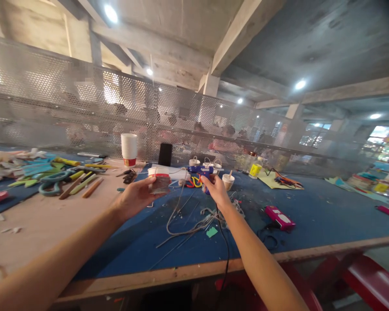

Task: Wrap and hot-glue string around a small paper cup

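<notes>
My left hand (138,196) is closed around a paper cup (158,172) with a white rim and a red band; its lower part looks greyish and blurred. Gripped in my right hand (216,190) is a blue glue gun (201,169), its nozzle pointing left toward the cup. A black cable hangs from the gun past the table edge. Grey cord (178,232) runs up from a loose tangle on the blue tabletop to near the cup. Yellow-and-red-handled scissors (194,181) lie behind the gun, partly hidden.
White paper cups (129,147) stand stacked at the back, beside a black phone (165,154). Scissors (52,183) and craft tools lie left. A small cup with a stick (228,181), a yellow-labelled bottle (255,169) and a magenta box (279,217) are right. A perforated metal screen (181,112) runs behind.
</notes>
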Tool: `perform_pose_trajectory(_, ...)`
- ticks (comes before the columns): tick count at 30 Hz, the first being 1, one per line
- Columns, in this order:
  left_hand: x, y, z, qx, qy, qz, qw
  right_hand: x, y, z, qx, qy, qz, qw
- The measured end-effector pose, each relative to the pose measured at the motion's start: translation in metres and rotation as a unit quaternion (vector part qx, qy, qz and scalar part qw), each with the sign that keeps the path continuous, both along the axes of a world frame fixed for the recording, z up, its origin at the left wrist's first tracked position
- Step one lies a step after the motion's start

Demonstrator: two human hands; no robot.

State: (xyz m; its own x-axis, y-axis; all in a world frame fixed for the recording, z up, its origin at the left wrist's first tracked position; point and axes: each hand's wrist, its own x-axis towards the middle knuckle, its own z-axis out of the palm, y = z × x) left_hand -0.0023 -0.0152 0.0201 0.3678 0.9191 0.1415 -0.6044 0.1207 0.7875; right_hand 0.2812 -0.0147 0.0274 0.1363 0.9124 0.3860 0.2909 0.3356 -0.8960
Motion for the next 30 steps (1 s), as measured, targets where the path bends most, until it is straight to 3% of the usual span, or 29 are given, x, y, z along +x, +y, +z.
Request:
perform_pose_trajectory(2,0.001,0.000,0.000,-0.003,-0.001,-0.007,1.000,-0.004,-0.002,0.001,0.015,0.078,0.049,0.996)
perform_pose_trajectory(4,0.002,0.000,-0.001,-0.003,-0.003,-0.011,1.000,-0.004,-0.005,0.002,0.012,0.077,0.082,0.994)
perform_pose_trajectory(7,0.000,0.000,-0.001,-0.003,-0.015,-0.008,1.000,0.004,-0.009,0.007,-0.017,-0.106,0.039,0.993)
perform_pose_trajectory(10,-0.002,0.000,0.000,-0.011,-0.031,0.002,0.999,0.017,-0.013,0.014,-0.016,-0.333,-0.096,0.938)
perform_pose_trajectory(12,-0.002,-0.001,0.001,-0.019,-0.035,0.004,0.999,0.025,-0.014,0.019,-0.022,-0.377,-0.116,0.918)
perform_pose_trajectory(14,-0.002,-0.001,0.002,-0.022,-0.034,0.001,0.999,0.029,-0.014,0.023,-0.038,-0.319,-0.053,0.946)
perform_pose_trajectory(16,-0.002,-0.001,0.001,-0.020,-0.034,-0.004,0.999,0.029,-0.014,0.025,-0.027,-0.199,0.027,0.979)
perform_pose_trajectory(18,-0.002,-0.001,0.002,-0.018,-0.034,-0.007,0.999,0.026,-0.014,0.026,-0.001,-0.074,0.088,0.993)
perform_pose_trajectory(21,-0.003,-0.001,0.004,-0.014,-0.037,-0.007,0.999,0.021,-0.015,0.028,0.026,0.038,0.123,0.991)
perform_pose_trajectory(26,-0.006,-0.003,0.011,0.003,-0.059,0.001,0.998,0.022,-0.015,0.031,0.080,0.099,0.049,0.991)
perform_pose_trajectory(30,-0.005,-0.005,0.008,-0.005,-0.045,-0.030,0.998,0.011,-0.019,0.030,0.069,0.179,0.124,0.974)
